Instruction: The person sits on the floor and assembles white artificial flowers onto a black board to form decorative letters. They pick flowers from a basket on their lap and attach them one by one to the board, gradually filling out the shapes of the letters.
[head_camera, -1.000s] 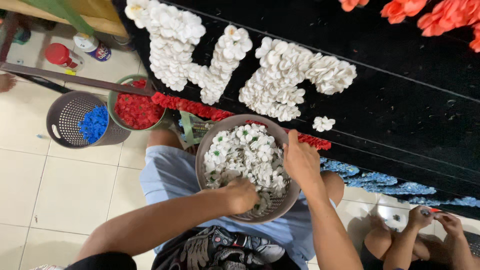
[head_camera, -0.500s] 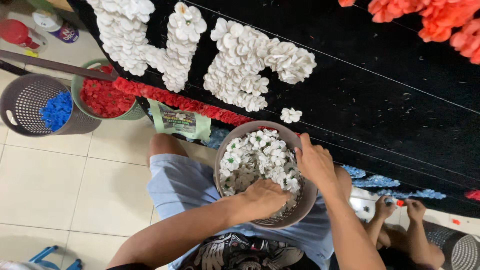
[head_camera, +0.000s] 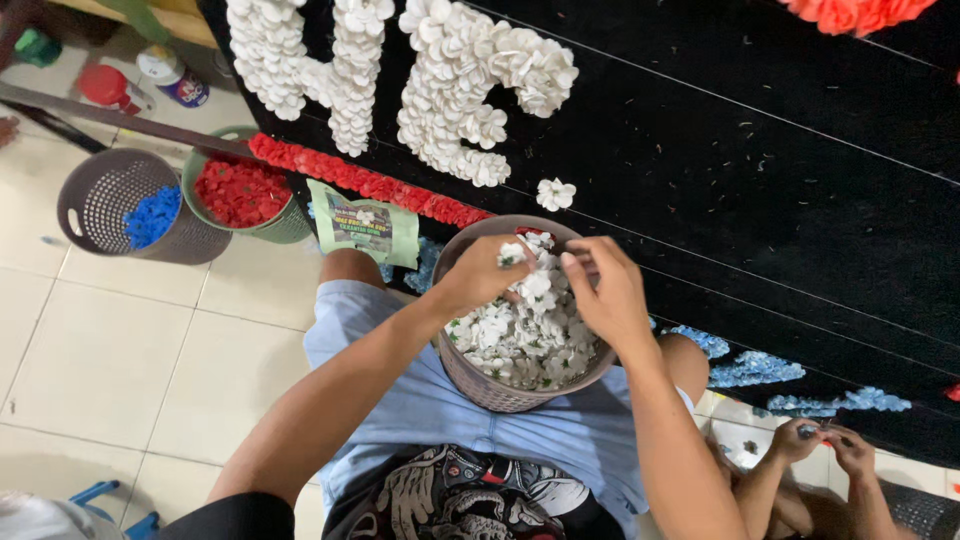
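A grey-brown basket (head_camera: 470, 375) full of small white paper flowers (head_camera: 520, 335) rests on my lap. My left hand (head_camera: 480, 272) is over its far rim and pinches one white flower (head_camera: 511, 255) between the fingertips. My right hand (head_camera: 606, 292) hovers over the basket's right side, fingers curled toward the left hand; whether it grips a flower is unclear. Just beyond lies a black board (head_camera: 760, 200) with large letters built of white flowers (head_camera: 470, 90) and a single white flower (head_camera: 555, 193) near the basket.
A row of red flowers (head_camera: 370, 185) edges the board. On the tiled floor to the left stand a grey basket of blue flowers (head_camera: 120, 212), a green basket of red flowers (head_camera: 240, 195) and a green packet (head_camera: 360, 225). Another person's hands (head_camera: 825, 445) work at bottom right near blue flowers (head_camera: 760, 370).
Both my hands rose from deep in the basket to its far rim and came together. My left hand now pinches a white flower. The view shifted right along the board.
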